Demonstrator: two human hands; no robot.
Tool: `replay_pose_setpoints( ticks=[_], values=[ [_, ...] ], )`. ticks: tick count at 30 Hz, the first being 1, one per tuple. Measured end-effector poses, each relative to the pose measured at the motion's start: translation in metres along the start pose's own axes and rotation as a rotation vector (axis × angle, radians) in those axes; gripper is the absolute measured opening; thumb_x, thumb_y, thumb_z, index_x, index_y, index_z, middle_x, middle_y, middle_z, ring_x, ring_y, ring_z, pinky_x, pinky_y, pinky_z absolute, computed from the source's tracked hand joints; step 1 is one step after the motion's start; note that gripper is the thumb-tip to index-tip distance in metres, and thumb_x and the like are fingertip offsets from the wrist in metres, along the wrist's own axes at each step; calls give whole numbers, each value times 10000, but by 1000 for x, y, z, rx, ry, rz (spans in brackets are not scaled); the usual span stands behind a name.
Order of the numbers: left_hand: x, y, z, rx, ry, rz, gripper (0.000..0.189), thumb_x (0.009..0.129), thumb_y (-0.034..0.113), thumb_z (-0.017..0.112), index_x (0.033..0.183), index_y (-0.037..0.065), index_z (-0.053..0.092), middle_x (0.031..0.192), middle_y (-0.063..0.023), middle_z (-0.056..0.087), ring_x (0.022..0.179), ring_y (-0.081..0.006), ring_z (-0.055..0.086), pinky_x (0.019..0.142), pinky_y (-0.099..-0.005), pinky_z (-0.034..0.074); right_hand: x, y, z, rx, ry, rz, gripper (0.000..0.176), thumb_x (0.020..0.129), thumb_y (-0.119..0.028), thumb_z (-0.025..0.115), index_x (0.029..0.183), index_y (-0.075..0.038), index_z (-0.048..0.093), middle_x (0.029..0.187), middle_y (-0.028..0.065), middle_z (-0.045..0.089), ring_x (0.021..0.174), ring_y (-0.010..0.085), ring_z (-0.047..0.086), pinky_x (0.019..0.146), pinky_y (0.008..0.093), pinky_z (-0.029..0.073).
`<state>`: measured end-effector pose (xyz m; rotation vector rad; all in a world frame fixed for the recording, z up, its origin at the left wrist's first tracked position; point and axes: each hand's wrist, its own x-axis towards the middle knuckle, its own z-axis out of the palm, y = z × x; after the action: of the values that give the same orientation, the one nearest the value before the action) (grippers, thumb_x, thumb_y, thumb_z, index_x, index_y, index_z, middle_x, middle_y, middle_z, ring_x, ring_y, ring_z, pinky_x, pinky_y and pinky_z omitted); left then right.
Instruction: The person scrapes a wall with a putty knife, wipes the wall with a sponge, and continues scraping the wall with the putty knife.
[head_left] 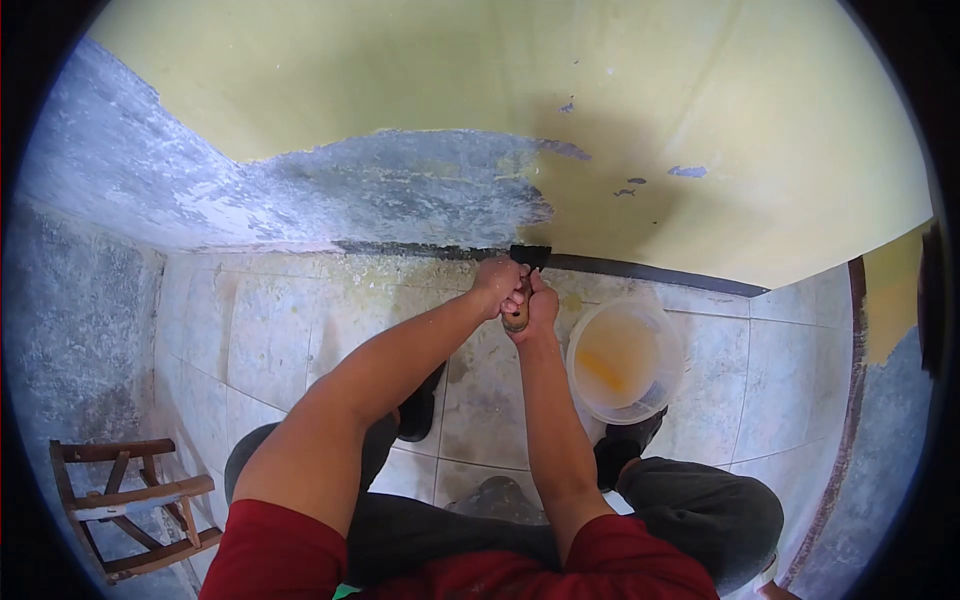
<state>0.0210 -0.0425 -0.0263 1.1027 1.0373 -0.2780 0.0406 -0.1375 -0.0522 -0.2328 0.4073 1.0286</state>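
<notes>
A scraper [516, 320] with a wooden handle and a wide dark blade is held low against the wall. My left hand [497, 283] is closed around the handle from the left side. Wrapped on the same handle from the right is my right hand [541, 308]. The blade touches the dark strip [640, 270] along the wall's base. Yellow paint covers the wall [720, 110] above and to the right, while a bared grey-blue patch [400, 185] spreads to the left.
A clear plastic bucket [625, 360] with cloudy liquid and something orange-yellow inside stands right of my right forearm. On the left is a wooden frame stool [140, 495]. Paint debris dusts the tiled floor [270, 330]. My shoes flank the work.
</notes>
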Motion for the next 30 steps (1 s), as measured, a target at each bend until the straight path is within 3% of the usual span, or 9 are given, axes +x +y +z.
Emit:
replay_pose_setpoints(
  ticks=[2, 3, 6, 9, 11, 20, 24, 26, 30],
  values=[
    [-23, 7, 4, 23, 99, 190, 167, 850, 173, 553, 835, 26, 476, 644, -81, 473, 381, -176, 461, 280, -297, 365, -1, 4, 1, -16, -5, -15, 324, 983, -337, 278, 886, -119, 498, 669, 13, 440, 468, 121, 395, 384, 273, 330],
    [-20, 10, 1, 27, 98, 193, 167, 850, 173, 553, 835, 26, 476, 644, -81, 473, 381, -176, 461, 280, -297, 365, 0, 6, 4, -32, -12, -33, 325, 983, -337, 277, 886, -122, 500, 668, 13, 440, 468, 122, 397, 384, 273, 331],
    [-16, 15, -1, 107, 18, 136, 141, 852, 152, 549, 835, 34, 475, 640, -81, 469, 381, -177, 459, 276, -299, 350, -2, 9, 9, -24, 10, -70, 330, 983, -332, 276, 882, -116, 503, 668, 13, 439, 469, 122, 398, 385, 271, 331],
    [-14, 16, 0, -33, 22, 120, 136, 852, 152, 547, 839, 41, 470, 639, -89, 468, 383, -186, 462, 269, -307, 335, -1, 2, 10, 19, 13, -39, 332, 983, -328, 277, 877, -111, 504, 668, 14, 439, 468, 122, 397, 387, 272, 332],
    [-4, 16, -4, 52, -8, -8, 157, 856, 156, 545, 814, 26, 469, 647, -103, 475, 380, -201, 467, 266, -312, 332, 0, 7, 7, 23, 10, -48, 328, 982, -326, 281, 875, -110, 503, 666, 13, 438, 468, 120, 397, 387, 269, 334],
    [-14, 17, 4, 24, 20, 77, 246, 870, 155, 521, 691, -4, 464, 559, -100, 451, 356, -215, 464, 254, -316, 326, 0, 2, 4, 3, 39, -45, 313, 981, -319, 292, 868, -112, 498, 661, 11, 438, 466, 118, 400, 385, 268, 340],
    [-2, 18, -6, -77, -44, 55, 245, 873, 150, 515, 688, -5, 473, 559, -91, 456, 352, -210, 464, 249, -312, 322, -2, 5, 13, -60, 48, -82, 305, 978, -305, 310, 884, -84, 498, 661, 10, 454, 460, 121, 408, 382, 261, 353],
    [-21, 19, 0, 66, 35, 119, 114, 857, 132, 523, 799, 40, 490, 559, -44, 410, 337, -140, 379, 251, -278, 251, 6, 10, 9, -21, 34, -69, 308, 978, -310, 310, 882, -86, 498, 661, 11, 455, 460, 121, 410, 382, 262, 353],
    [-6, 10, -6, -25, -15, 59, 217, 866, 131, 523, 706, -7, 473, 562, -81, 444, 341, -196, 449, 246, -297, 313, 3, 10, 8, -20, 49, -65, 312, 979, -318, 310, 879, -93, 501, 661, 12, 462, 457, 120, 410, 382, 261, 349]
  ],
)
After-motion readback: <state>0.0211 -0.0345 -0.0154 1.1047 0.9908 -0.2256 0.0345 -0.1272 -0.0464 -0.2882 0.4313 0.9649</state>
